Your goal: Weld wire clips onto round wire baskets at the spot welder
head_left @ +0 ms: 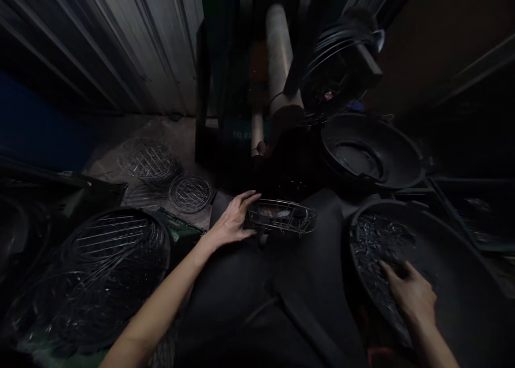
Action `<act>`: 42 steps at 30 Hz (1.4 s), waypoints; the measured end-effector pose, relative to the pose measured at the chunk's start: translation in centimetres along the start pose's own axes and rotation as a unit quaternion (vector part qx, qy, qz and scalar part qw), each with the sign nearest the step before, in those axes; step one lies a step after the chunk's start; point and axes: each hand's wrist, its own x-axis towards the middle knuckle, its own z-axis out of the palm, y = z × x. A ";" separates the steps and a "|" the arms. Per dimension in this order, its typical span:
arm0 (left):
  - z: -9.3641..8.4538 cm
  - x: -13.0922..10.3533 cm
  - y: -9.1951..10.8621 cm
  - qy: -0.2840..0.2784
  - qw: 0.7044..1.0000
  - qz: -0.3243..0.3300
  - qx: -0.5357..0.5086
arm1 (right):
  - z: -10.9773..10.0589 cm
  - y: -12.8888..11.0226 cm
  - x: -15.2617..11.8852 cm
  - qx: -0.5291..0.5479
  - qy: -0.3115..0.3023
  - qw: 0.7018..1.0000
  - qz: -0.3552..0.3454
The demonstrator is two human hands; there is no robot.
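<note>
My left hand (232, 222) grips the left end of a wire rack (285, 216), fingers over the top and thumb below. The rack is a flattened frame of thin rods, held in front of my dark-covered lap. My right hand (414, 293) reaches into a black basin (454, 260) on the right. Its fingers curl down at the edge of a heap of small dark metal pieces (376, 242). The dim light hides whether anything lies between those fingertips.
Round wire grids (190, 192) lie on the floor at left. A tub (163, 239) of bent wire pieces and grids stands at the near left. Ahead rises a machine with a pale cylinder (280, 51). Another black basin (402, 148) sits behind the right one.
</note>
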 end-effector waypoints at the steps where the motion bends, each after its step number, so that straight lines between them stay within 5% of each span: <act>1: -0.2 0.0 -0.1 -0.010 1.000 0.004 0.002 | -0.8 -1.8 -0.8 0.042 -0.005 0.999 0.022; 4: -1.0 0.3 0.0 -0.009 1.000 0.004 0.013 | -3.0 -7.9 -3.9 0.216 -0.054 0.974 0.033; 8: -2.0 1.4 1.6 0.013 0.998 0.053 0.035 | -4.1 -15.5 -8.3 0.356 -0.208 0.909 -0.057; 11: -2.7 2.1 3.4 0.031 0.992 0.096 0.079 | -3.0 -19.7 -9.8 0.422 -0.289 0.854 -0.093; 15: -3.4 2.7 4.4 0.064 0.976 0.114 0.172 | -0.2 -23.3 -9.9 0.487 -0.294 0.816 -0.105; 25: -4.9 3.7 2.0 0.098 0.969 0.071 0.216 | 3.7 -26.7 -9.3 0.392 -0.145 0.867 -0.272; 42: -5.2 4.9 0.7 0.165 0.951 0.098 0.243 | 5.2 -28.5 -8.8 0.429 -0.099 0.847 -0.298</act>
